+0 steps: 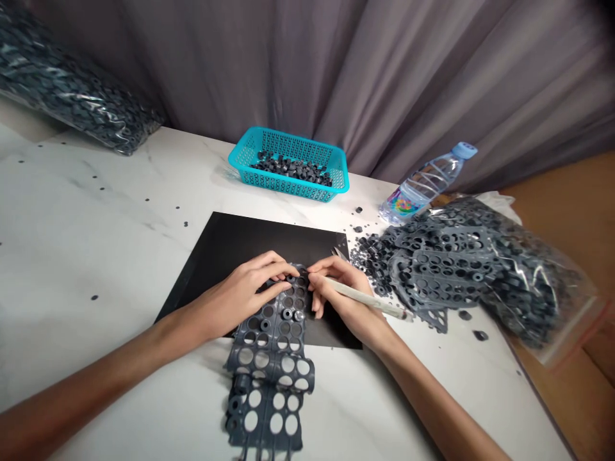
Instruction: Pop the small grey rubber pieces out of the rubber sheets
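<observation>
A grey rubber sheet (269,371) full of round holes lies across a black mat (230,250) and runs toward me. Some small rings still sit in its upper rows. My left hand (245,291) lies on the sheet's top end, fingers curled and pressing it down. My right hand (343,298) rests at the sheet's top right corner, closed on a thin pale knife-like tool (365,299) whose handle points right. The fingertips of both hands nearly meet at the sheet's upper edge.
A turquoise basket (336,169) holding several dark rings stands behind the mat. A water bottle (423,182) lies at the right. Beside it sit a pile of punched sheets (442,262), loose rings and a plastic bag (542,301). Another filled bag (72,89) lies far left.
</observation>
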Demonstrator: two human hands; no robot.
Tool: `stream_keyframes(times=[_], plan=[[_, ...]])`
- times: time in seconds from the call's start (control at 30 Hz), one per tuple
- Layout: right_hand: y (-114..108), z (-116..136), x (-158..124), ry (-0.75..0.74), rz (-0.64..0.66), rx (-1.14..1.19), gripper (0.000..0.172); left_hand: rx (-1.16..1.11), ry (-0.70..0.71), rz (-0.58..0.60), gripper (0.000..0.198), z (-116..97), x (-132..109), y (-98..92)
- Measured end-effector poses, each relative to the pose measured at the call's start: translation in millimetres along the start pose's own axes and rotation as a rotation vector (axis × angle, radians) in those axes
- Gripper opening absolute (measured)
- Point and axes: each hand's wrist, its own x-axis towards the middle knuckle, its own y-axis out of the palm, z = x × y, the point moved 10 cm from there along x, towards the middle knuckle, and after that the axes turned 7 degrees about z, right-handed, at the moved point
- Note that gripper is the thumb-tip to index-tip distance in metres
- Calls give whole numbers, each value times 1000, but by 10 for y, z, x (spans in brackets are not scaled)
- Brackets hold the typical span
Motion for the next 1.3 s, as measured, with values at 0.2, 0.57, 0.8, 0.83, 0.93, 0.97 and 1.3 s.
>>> stream_keyframes(times=[0.2, 0.57, 0.8, 0.83, 0.93, 0.97, 1.3], plan=[[4, 83, -11, -2, 34, -178, 24, -56, 30, -26, 20, 0, 13, -38], [45, -19, -27, 11, 12, -140, 24, 4, 17, -89, 15, -69, -12, -84], [53, -51, -17, 23, 35, -129, 24, -28, 8, -70, 18, -51, -7, -52], [53, -58, -14, 23, 35, -120, 24, -31, 10, -74, 18, -49, -4, -54], [49, -56, -11, 12, 27, -118, 26, -19, 21, -80, 16, -61, 5, -57], [49, -54, -11, 11, 26, -123, 27, -11, 24, -81, 16, -68, 6, -57], [65, -32, -7, -3, 38, -127, 25, 51, 12, -65, 15, -109, 9, -46]])
